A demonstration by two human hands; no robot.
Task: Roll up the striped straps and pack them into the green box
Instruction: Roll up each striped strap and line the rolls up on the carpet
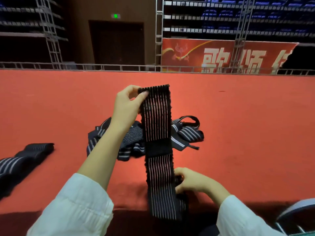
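A long black strap with thin white stripes hangs stretched upright in front of me over the red surface. My left hand pinches its top left corner. My right hand grips its right edge lower down, and the tail hangs below the surface's front edge. Behind the strap lies a loose heap of more striped straps. A small patch of green shows at the bottom right corner; I cannot tell whether it is the green box.
Another striped strap lies stretched out at the left on the red carpeted surface. A chair's metal frame and grey seat stand at the bottom right. A metal truss rail runs along the far edge.
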